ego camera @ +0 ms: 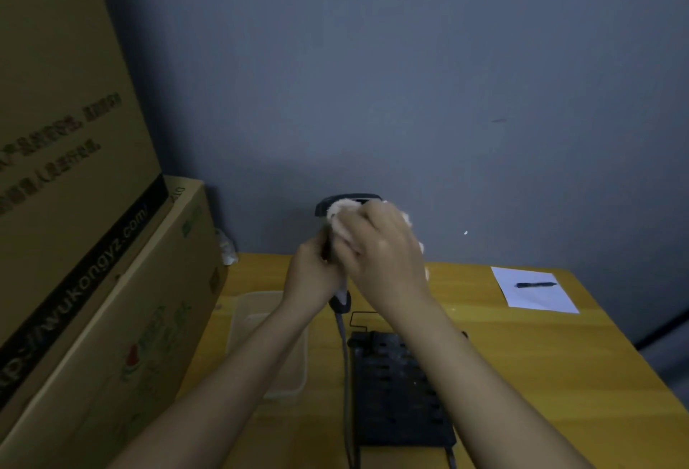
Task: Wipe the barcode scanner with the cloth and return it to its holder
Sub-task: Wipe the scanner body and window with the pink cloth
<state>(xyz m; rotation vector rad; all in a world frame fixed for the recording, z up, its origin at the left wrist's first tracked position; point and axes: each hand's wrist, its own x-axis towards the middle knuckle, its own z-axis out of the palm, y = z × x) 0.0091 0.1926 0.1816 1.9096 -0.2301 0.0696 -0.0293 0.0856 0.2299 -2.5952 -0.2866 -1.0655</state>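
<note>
I hold a dark barcode scanner (328, 204) upright above the yellow table (559, 356). My left hand (309, 274) grips its handle, whose lower end and grey cable (345, 349) hang below my fist. My right hand (380, 248) presses a pale pink cloth (341, 217) against the scanner's head and covers most of it. The black holder (399, 386), a flat perforated base, lies on the table under my forearms.
Large cardboard boxes (74, 207) are stacked along the left edge. A clear plastic tray (261, 319) sits on the table left of the holder. A white sheet of paper (537, 291) with a black pen (536, 284) lies at the back right. A grey wall stands behind.
</note>
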